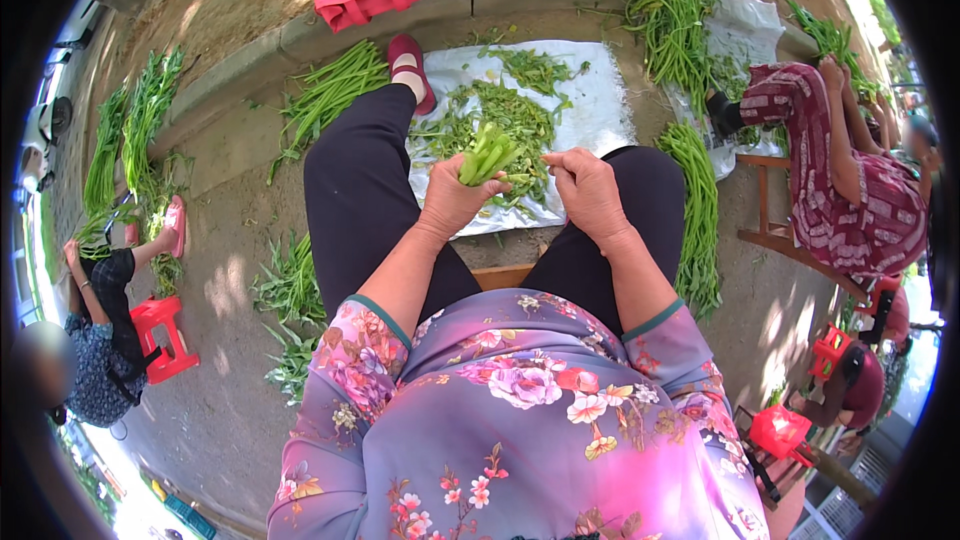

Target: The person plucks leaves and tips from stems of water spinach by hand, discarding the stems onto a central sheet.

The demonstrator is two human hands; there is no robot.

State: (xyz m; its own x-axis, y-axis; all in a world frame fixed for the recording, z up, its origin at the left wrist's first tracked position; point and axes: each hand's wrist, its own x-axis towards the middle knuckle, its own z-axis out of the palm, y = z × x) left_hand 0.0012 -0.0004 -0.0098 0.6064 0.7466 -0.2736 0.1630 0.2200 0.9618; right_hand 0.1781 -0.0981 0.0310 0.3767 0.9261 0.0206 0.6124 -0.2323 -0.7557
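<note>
1. Where the ground shows left of the person's legs, loose green stalks point(335, 90) lie beside the left shoe point(408, 75).
2. The left grip point(450, 198) holds a short bunch of green stems point(488, 152), fingers wrapped around its lower part; the bunch juts from the top of the fist, tilted rightward.
3. Beyond it, chopped greens point(500, 105) are strewn over a white sheet point(592, 120).
4. Just right of the bunch and apart from it, the right grip point(592, 192) looks narrow, fingers curled; whether it pinches anything I cannot tell.
5. Long stalks point(697, 200) lie beside the right knee.
</note>
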